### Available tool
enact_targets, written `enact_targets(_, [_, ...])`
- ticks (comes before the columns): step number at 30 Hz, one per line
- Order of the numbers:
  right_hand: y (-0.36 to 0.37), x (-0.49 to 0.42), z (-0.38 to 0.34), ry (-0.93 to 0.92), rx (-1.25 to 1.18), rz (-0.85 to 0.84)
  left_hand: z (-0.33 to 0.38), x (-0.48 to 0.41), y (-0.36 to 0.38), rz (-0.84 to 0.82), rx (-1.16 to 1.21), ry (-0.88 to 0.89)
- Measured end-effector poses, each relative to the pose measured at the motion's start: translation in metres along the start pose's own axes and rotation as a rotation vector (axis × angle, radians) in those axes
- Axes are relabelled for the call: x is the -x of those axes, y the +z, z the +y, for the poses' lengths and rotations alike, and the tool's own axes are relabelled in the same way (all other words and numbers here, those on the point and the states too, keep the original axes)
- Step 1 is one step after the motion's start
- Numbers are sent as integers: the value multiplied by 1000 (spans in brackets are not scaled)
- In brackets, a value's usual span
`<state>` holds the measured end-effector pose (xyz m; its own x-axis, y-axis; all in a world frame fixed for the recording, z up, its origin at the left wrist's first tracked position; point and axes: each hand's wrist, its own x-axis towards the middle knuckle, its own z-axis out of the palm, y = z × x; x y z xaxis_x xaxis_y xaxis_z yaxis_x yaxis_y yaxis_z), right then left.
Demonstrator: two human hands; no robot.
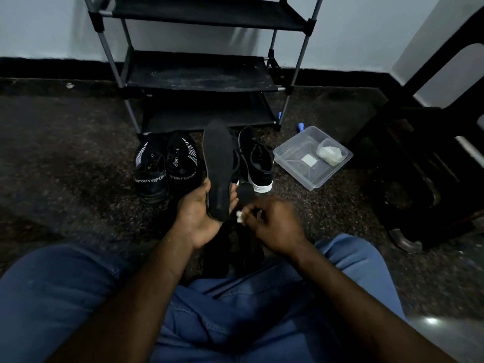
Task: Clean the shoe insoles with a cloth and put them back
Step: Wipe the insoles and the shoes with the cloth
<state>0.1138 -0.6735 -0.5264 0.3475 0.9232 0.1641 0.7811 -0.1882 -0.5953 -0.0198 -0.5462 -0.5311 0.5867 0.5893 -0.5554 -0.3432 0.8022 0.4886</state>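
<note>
Left hand (pixel 199 216) fingers gripping heel of upright black insole (pixel 218 158), right hand (pixel 275 221) fingers pinching small white cloth (pixel 239 216) just beside them, white-soled sneaker (pixel 258 163) beyond the fingers

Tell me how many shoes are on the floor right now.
3 plainly: a black SPORT shoe and its mate side by side left of the held insole, and a white-soled black shoe right of it. A fourth may be hidden behind the insole.
</note>
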Motion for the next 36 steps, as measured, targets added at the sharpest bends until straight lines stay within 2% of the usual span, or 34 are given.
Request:
enact_targets(3, [0,-5,17,366,-613,88,-13,-3,-1,1,-9,-27])
enact_targets(5, [-4,-8,26,434,-746,107,-27,-5,1,3,-76,-8])
enact_targets(9, [-17,-6,40,540,-804,164,-62,-15,10,8,-196,-16])
enact_targets(16, [-22,-7,76,748,-771,137,-129,-42,26,43,-388,-84])
enact_targets(21, [-14,-10,104,782,-630,117,-152,-59,29,90,-556,-116])
enact_targets(28, [0,-15,129,818,-473,82,-162,-88,18,205,-1261,-9])
enact_targets(32, [4,-16,140,841,-326,80,-158,-90,22,155,-1675,16])
enact_targets(36, [3,-17,145,849,-235,149,-158,-95,19,197,-1778,-21])
